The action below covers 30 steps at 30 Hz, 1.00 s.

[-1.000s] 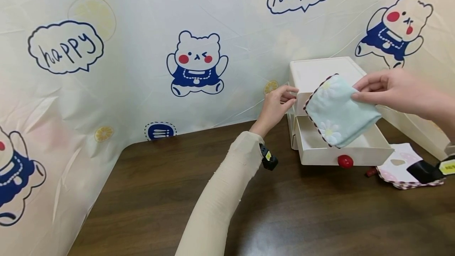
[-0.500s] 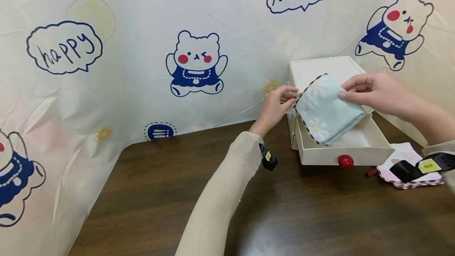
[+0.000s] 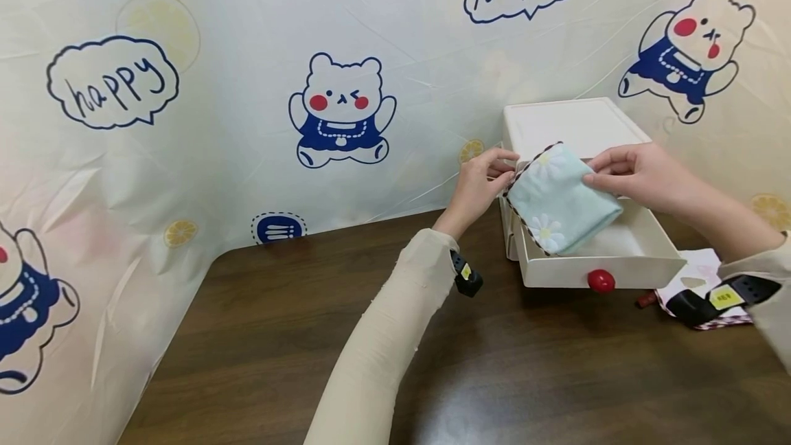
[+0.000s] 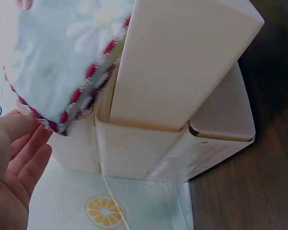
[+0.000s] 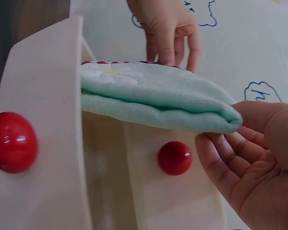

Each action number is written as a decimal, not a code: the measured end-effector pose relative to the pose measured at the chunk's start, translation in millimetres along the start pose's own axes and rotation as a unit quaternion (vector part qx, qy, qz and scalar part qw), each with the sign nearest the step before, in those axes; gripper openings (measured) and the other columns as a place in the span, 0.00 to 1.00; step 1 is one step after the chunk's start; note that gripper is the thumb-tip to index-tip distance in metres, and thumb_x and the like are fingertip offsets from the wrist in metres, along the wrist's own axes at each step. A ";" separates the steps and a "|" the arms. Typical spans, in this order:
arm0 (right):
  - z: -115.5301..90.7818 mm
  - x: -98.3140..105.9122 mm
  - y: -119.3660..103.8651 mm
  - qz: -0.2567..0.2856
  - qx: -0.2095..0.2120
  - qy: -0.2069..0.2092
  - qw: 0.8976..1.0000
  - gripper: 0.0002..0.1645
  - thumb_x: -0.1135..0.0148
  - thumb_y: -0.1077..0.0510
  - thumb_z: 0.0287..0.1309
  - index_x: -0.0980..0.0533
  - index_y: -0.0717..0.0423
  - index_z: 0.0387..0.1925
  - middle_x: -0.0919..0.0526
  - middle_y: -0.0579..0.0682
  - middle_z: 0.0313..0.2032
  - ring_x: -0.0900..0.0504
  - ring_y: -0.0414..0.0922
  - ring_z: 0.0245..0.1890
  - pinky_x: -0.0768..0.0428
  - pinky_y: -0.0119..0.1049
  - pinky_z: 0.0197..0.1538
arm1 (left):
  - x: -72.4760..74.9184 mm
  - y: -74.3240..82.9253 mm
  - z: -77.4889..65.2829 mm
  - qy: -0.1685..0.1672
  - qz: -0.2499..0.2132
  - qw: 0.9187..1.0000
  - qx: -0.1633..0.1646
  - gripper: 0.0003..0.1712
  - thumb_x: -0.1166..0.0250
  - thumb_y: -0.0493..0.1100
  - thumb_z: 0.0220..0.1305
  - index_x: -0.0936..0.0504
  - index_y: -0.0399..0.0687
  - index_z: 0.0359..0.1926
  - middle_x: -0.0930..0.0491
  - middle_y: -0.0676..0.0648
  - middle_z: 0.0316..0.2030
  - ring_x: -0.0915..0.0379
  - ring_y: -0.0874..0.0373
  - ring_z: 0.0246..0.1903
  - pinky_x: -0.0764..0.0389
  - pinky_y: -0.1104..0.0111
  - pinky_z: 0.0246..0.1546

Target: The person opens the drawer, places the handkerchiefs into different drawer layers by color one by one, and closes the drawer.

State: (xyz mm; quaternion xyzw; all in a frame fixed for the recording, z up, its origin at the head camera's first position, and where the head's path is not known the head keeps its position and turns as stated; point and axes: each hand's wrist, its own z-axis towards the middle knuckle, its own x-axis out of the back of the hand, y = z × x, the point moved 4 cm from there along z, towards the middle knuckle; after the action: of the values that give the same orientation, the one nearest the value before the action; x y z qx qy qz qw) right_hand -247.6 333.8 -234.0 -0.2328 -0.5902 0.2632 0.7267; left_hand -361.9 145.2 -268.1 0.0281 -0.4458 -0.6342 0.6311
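Pinching the folded daisy washcloth (image 3: 565,204) by just one edge is what bugs me from my end of the feed. The right hand (image 3: 645,174) has it between thumb and fingers, tilted above the pulled-out drawer (image 3: 556,273), so I reckon the fold could flop loose or the braided trim could catch on the rim. One corner also hangs right by the left hand (image 3: 476,187), whose fingers sit loosely bent at the upper corner of the white drawer unit (image 3: 575,122), grasping nothing I can make out; those could snag it too. Low risk: the right wrist camera (image 3: 692,307) might nudge the pink-and-white cloth pile (image 3: 701,263) beside the drawer. Everything's on a dark wood-grain table (image 3: 309,321), with a glare patch near the front. Behind it, a wrinkly backdrop (image 3: 235,88) has winking bears, citrus slices and "happy" bubbles.
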 end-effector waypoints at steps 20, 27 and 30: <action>-5.5 -2.2 25.2 0.011 -0.077 -0.110 0.991 0.23 0.37 0.57 0.56 0.27 0.76 0.43 0.19 0.54 0.32 0.20 0.45 0.25 0.19 0.35 0.30 | 0.9 0.4 -0.2 -0.004 0.001 1.000 -0.002 0.14 0.37 0.34 0.58 0.22 0.42 0.47 0.18 0.45 0.35 0.22 0.61 0.32 0.26 0.81 0.33; -6.2 -2.4 34.8 0.022 -0.093 -0.142 0.985 0.17 0.38 0.61 0.56 0.25 0.75 0.38 0.20 0.52 0.28 0.21 0.46 0.24 0.19 0.38 0.31 | 0.2 -0.5 1.0 -0.003 -0.004 1.000 -0.001 0.14 0.37 0.34 0.58 0.22 0.42 0.47 0.18 0.44 0.34 0.22 0.60 0.33 0.25 0.80 0.33; -7.7 -2.8 38.9 0.025 -0.100 -0.161 0.982 0.17 0.39 0.61 0.56 0.25 0.75 0.39 0.20 0.52 0.29 0.21 0.46 0.25 0.19 0.39 0.32 | 0.2 -0.5 1.1 -0.004 -0.006 1.000 0.004 0.14 0.37 0.34 0.58 0.22 0.42 0.47 0.18 0.44 0.34 0.22 0.60 0.33 0.25 0.80 0.34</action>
State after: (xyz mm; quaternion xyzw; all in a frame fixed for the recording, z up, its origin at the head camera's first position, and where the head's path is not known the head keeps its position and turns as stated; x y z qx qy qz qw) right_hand -244.7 361.1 -262.7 -0.2734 -0.7168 0.2547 0.5887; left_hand -363.0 145.4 -267.6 0.0302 -0.4507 -0.6363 0.6254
